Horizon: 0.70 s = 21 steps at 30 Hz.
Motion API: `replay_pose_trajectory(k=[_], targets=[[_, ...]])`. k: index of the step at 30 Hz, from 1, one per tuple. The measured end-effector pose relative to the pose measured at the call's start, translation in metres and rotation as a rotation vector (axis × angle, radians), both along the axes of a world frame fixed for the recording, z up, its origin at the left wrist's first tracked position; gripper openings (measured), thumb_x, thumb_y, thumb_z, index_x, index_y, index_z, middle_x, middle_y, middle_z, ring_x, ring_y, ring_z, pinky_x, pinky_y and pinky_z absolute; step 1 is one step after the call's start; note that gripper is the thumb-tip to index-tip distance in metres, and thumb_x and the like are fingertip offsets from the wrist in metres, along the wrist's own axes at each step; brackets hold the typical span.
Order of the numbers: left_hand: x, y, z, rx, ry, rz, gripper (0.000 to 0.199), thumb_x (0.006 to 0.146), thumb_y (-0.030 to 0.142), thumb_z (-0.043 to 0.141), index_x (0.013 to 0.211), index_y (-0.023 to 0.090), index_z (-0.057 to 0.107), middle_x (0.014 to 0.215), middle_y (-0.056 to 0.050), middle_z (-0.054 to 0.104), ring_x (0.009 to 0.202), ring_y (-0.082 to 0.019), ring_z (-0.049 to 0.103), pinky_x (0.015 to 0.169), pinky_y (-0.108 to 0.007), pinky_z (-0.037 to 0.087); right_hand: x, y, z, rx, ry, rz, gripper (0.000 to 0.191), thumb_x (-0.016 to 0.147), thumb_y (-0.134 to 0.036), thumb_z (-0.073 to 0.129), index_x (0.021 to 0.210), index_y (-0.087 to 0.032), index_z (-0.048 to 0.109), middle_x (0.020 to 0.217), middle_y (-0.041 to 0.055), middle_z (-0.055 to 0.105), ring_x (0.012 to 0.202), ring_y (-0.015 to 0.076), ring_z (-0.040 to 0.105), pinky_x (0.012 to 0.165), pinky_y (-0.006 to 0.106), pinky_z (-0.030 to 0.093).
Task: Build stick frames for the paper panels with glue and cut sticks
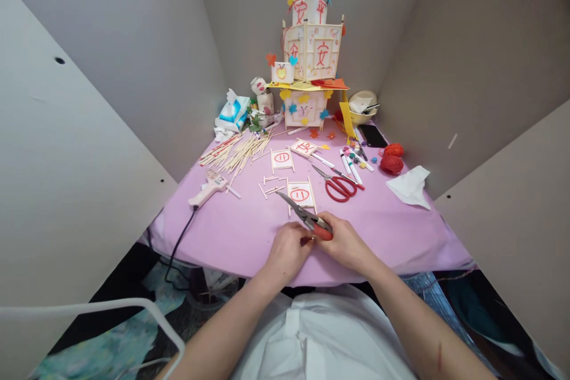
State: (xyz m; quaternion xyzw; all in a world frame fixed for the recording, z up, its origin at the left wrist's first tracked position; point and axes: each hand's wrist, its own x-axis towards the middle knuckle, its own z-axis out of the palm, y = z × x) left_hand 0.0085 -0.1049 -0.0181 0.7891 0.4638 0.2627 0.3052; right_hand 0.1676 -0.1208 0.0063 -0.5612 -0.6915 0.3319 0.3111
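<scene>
In the head view my right hand (345, 240) is closed round the red handle of a pair of shears (307, 218). Their grey blades point away to the left, over the near edge of a small stick-framed panel (298, 193) with a red drawing. Close beside it, my left hand (287, 252) is closed with its fingertips near the shears' handle. Whatever those fingers pinch is too small and hidden to make out. Short cut sticks (271, 190) lie just left of the panel. A second framed panel (282, 160) and a third panel (303, 147) lie beyond.
Red-handled scissors (338, 185) lie right of the panels, near several markers (351, 167). A corded glue gun (209, 187) and a stick pile (244, 151) are left. A decorated paper tower (307, 53) stands behind. Red yarn (392, 163), a phone (373, 136) and a tissue (409, 186) sit right.
</scene>
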Motion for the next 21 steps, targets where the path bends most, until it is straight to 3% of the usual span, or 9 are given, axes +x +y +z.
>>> replay_pose_trajectory(k=[8, 17, 21], targets=[[0.008, -0.008, 0.002, 0.042, 0.019, 0.060, 0.023, 0.072, 0.010, 0.057, 0.084, 0.021, 0.073, 0.083, -0.007, 0.069, 0.079, -0.020, 0.058, 0.075, -0.032, 0.043, 0.006, -0.008, 0.000, 0.003, -0.081, -0.005, 0.023, 0.071, -0.018, 0.050, 0.093, -0.023, 0.056, 0.078, -0.0009, 0.064, 0.070, 0.0179, 0.057, 0.064, 0.025, 0.038], [0.011, -0.014, -0.005, 0.075, 0.052, 0.063, 0.015, 0.077, 0.018, 0.058, 0.080, 0.020, 0.073, 0.078, -0.008, 0.068, 0.077, -0.022, 0.058, 0.074, -0.036, 0.043, 0.002, -0.007, -0.001, -0.009, 0.040, -0.070, 0.020, 0.071, -0.020, 0.052, 0.090, -0.022, 0.057, 0.077, -0.0018, 0.063, 0.069, 0.0154, 0.056, 0.063, 0.024, 0.040], [-0.008, 0.007, 0.005, 0.092, 0.016, 0.106, 0.017, 0.078, 0.019, 0.056, 0.080, 0.021, 0.073, 0.079, -0.006, 0.068, 0.077, -0.019, 0.059, 0.073, -0.032, 0.044, 0.002, 0.001, 0.004, 0.014, 0.068, -0.084, 0.023, 0.069, -0.021, 0.053, 0.092, -0.022, 0.056, 0.075, -0.0028, 0.061, 0.067, 0.0148, 0.055, 0.063, 0.024, 0.040]])
